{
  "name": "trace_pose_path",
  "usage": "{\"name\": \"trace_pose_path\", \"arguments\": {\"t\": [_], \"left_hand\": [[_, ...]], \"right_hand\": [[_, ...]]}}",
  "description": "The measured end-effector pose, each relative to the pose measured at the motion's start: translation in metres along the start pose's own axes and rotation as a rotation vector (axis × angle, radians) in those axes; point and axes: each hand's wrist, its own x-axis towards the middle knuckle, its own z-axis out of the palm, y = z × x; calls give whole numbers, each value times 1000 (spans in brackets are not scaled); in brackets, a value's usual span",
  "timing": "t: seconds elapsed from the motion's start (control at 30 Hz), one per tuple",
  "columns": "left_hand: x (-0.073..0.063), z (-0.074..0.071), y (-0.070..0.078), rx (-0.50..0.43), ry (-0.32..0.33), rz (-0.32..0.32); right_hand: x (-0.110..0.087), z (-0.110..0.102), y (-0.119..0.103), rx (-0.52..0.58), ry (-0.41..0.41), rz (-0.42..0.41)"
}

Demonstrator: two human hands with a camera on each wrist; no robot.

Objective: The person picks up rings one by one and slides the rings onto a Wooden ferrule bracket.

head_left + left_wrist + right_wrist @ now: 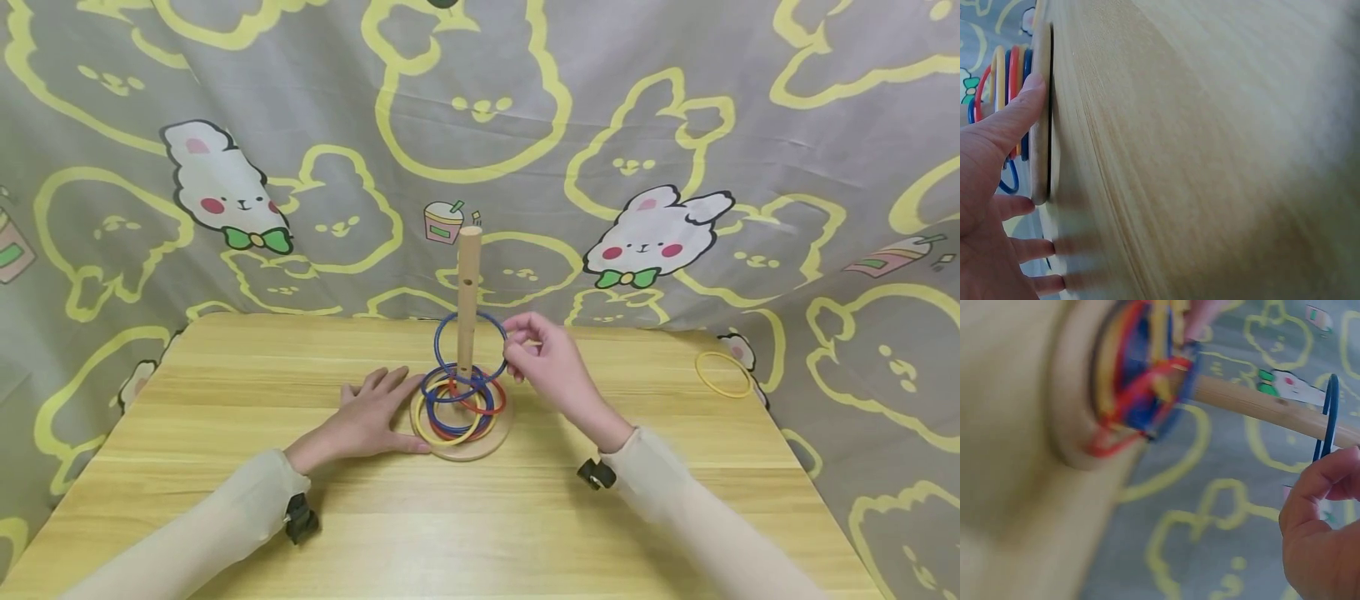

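Observation:
A wooden post (468, 292) rises upright from a round wooden base (480, 454) near the table's middle. My right hand (551, 362) pinches a blue ring (436, 342) by its right side. In the right wrist view that ring (1332, 403) encircles the post partway up, above the pile. Low around the post lie several blue, red and yellow rings, some tilted; one is a red ring (498, 410). At the base's left edge, my left hand (367, 421) is spread out, its thumb (1019, 109) against the base and the other fingers reaching to the table.
A lone yellow ring (723, 393) lies at the table's right edge. Behind the wooden table (450, 533) hangs a grey cartoon-patterned curtain (315, 100), which also runs along both sides.

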Motion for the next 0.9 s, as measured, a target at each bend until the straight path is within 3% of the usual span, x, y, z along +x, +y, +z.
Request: {"name": "trace_pose_path", "arguments": {"t": [0.17, 0.47, 0.77, 0.9], "left_hand": [[-1, -7, 9, 14, -28, -18], [-2, -13, 17, 20, -47, -25], [-2, -16, 18, 42, -51, -32], [-2, -16, 18, 39, -49, -32]], "right_hand": [[-6, 7, 33, -15, -32, 107], [-18, 11, 71, -55, -101, 192], [-30, 5, 86, -159, -118, 162], [-34, -6, 90, -198, -90, 145]]}}
